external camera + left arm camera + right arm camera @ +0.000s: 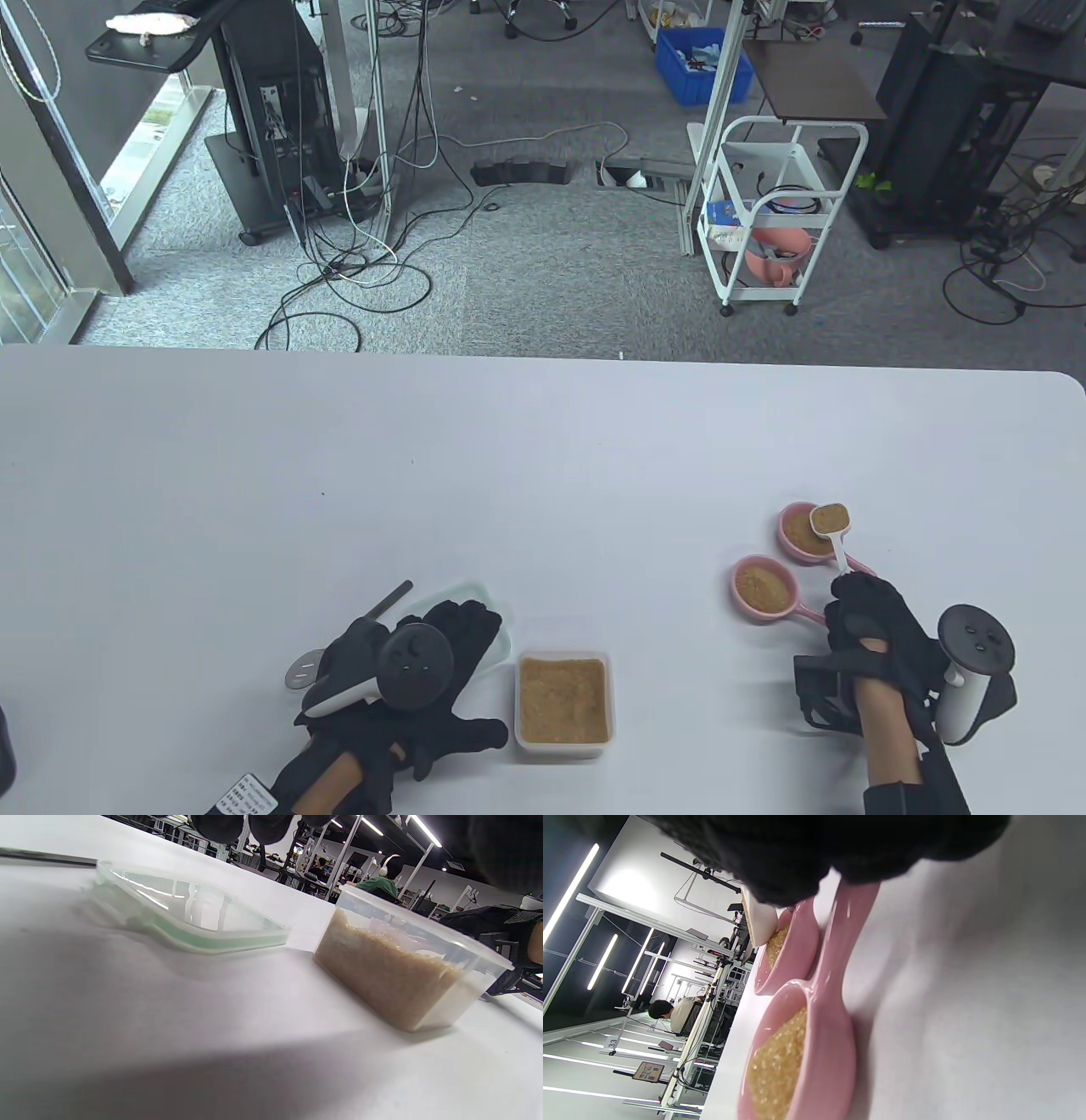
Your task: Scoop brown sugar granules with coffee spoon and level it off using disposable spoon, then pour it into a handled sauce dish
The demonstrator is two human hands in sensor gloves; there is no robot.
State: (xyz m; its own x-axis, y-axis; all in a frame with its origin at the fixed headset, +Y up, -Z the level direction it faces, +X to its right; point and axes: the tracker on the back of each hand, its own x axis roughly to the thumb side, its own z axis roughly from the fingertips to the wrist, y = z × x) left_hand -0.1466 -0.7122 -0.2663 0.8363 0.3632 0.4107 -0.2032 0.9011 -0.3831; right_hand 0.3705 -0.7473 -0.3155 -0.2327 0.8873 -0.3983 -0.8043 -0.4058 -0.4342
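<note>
Glossy pink sauce dishes (814, 1052); clear plastic tub (424, 955); grainy brown sugar (563, 698); matt white table (543, 458).

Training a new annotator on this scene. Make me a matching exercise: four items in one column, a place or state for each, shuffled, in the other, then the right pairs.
Items
1. white coffee spoon
2. clear tub of brown sugar
3. green-rimmed lid
4. nearer pink sauce dish

Places or states
A. lying flat on the table, partly under the left hand
B. standing between the two hands, open
C. loaded, held by the right hand over the farther pink dish
D. on the table with sugar in it, nothing above it

Pairs: 1-C, 2-B, 3-A, 4-D
</note>
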